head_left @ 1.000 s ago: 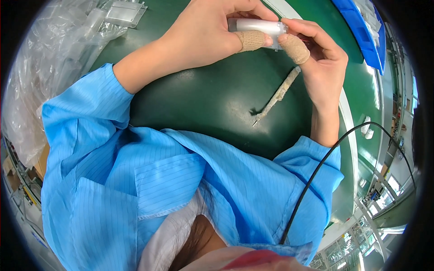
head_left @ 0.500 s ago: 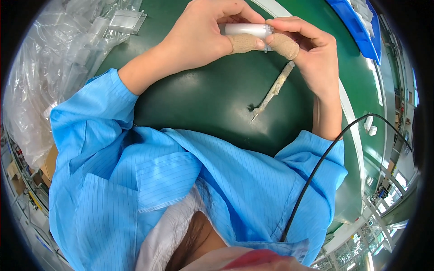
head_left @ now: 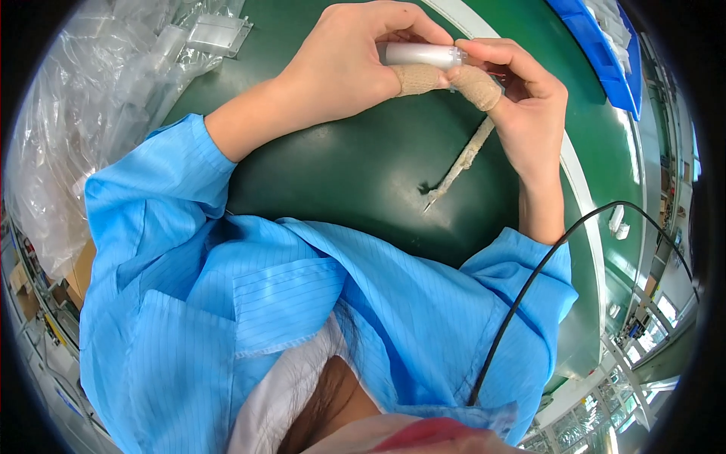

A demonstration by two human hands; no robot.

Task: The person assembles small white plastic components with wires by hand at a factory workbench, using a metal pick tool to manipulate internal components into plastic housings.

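Observation:
Both hands meet at the top of the head view around a white cylindrical part (head_left: 420,54) with a clear, ridged end. My left hand (head_left: 349,57) is closed on its body, thumb below and fingers above. My right hand (head_left: 522,79) pinches at the clear right end, which its fingers partly hide. Tan wrapping covers both thumbs. Below my right thumb, a thin stick-like tool (head_left: 463,163) wrapped in worn pale material slants down-left, with a narrow metal tip. Its upper end is hidden by my right hand, so I cannot tell whether it is held there.
Clear plastic bags (head_left: 83,129) with transparent parts, one a boxy clear piece (head_left: 219,35), are heaped at the left on the green work surface (head_left: 325,178). A blue bin (head_left: 601,57) of pale parts stands at the upper right. A black cable (head_left: 522,291) arcs across my right sleeve.
Both hands, the white part and the stick-like tool appear slightly lower and farther right in the picture, as does the blue bin. The grip looks the same.

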